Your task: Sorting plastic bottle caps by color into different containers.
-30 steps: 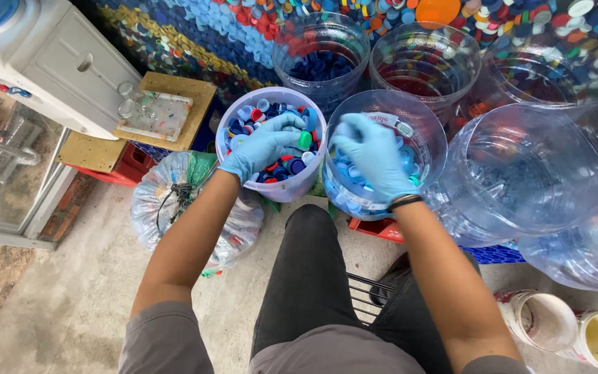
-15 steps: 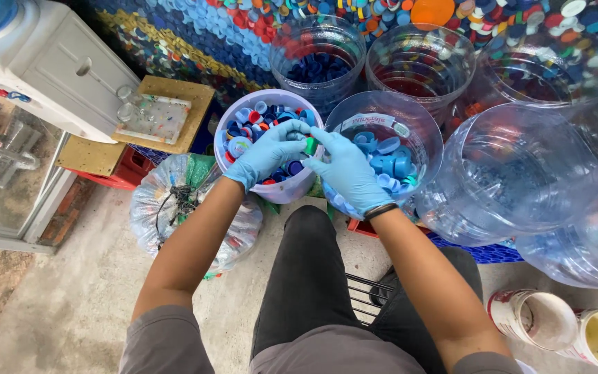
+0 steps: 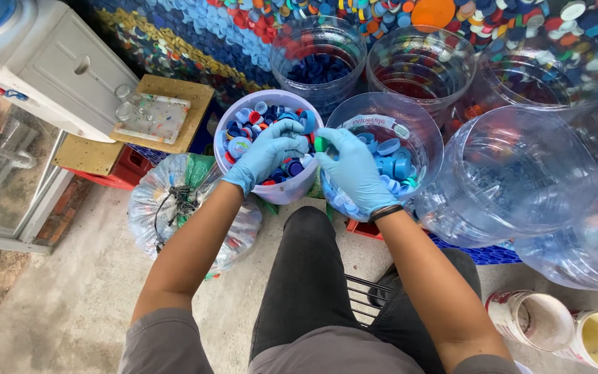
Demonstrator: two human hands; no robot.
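A: Green bottle cap [image 3: 320,144], small and round, sits pinched at the fingertips of the right hand [image 3: 354,170]. Thumb and first fingers are closed on it.

B: Where is it relative to the containers?

A: In the gap between two tubs, above their touching rims. The lavender bucket [image 3: 292,190] of mixed caps lies to its left; the clear tub [image 3: 423,131] of blue caps lies to its right, under the right palm.

B: And the other hand?

A: The left hand [image 3: 268,154], also in a blue glove, rests over the lavender bucket, fingers curled down into the caps. I cannot tell whether it grips anything. Its fingertips are just beside the green cap, nearly touching the right hand's.

B: Which hand is nearer the cap?

A: The right, which holds it. Being round, the cap has no long axis.

B: Beyond that?

A: More clear jars [image 3: 320,55] of sorted caps behind, and a bagged heap [image 3: 153,208] on the floor at left.
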